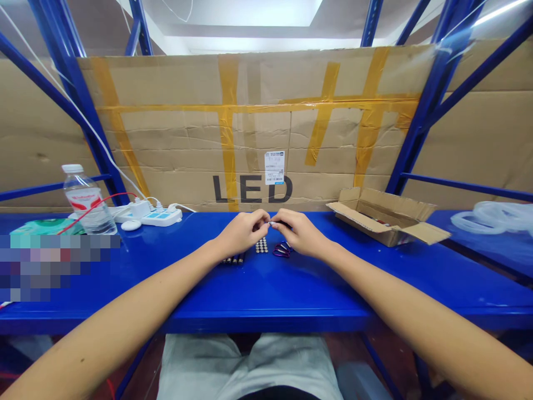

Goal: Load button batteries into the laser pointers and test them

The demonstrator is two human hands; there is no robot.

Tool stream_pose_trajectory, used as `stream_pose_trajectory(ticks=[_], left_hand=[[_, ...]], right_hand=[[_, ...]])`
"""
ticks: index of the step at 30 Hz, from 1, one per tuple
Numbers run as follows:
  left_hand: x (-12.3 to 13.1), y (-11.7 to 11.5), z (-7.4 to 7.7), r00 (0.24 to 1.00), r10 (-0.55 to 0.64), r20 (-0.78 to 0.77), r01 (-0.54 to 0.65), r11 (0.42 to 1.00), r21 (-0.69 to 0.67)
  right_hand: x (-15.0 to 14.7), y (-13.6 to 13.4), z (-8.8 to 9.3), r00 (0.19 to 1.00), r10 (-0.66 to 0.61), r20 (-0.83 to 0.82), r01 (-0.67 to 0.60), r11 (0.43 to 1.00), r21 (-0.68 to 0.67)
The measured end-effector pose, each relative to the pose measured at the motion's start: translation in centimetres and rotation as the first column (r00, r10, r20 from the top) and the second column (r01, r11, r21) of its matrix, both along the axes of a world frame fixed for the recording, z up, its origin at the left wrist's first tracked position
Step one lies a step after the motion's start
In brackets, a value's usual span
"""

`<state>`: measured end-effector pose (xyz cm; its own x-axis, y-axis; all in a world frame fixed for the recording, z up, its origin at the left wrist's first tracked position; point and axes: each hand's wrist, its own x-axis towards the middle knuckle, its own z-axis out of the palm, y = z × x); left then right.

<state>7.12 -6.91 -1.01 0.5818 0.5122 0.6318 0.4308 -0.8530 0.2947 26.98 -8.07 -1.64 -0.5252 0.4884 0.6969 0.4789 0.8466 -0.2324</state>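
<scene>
Both my hands meet over the middle of the blue table [266,289]. My left hand [244,230] is pinched shut, and my right hand [300,232] is closed too. Between their fingertips they hold a small dark piece with a silver tip [275,224]; I cannot make out what it is. Below the hands lies a cluster of small silver pieces [261,245]. A row of small dark pieces [234,259] lies under my left hand. Purple clips [282,250] lie under my right hand.
An open cardboard box [387,219] stands at the right. A water bottle [85,200], a white power strip [160,215] and a white mouse-like item [131,225] are at the left. Clear tubing [495,216] lies far right. A cardboard wall marked LED [250,139] closes the back.
</scene>
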Motion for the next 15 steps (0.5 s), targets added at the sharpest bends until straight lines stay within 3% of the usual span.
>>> stream_pose_trajectory(ticks=[15], left_hand=[[-0.06,-0.06,0.12,1.0,-0.001,0.003,0.001,0.999,0.033]], right_hand=[[0.17,0.1,-0.25,0.997,-0.005,-0.081,0.005,1.0,-0.005]])
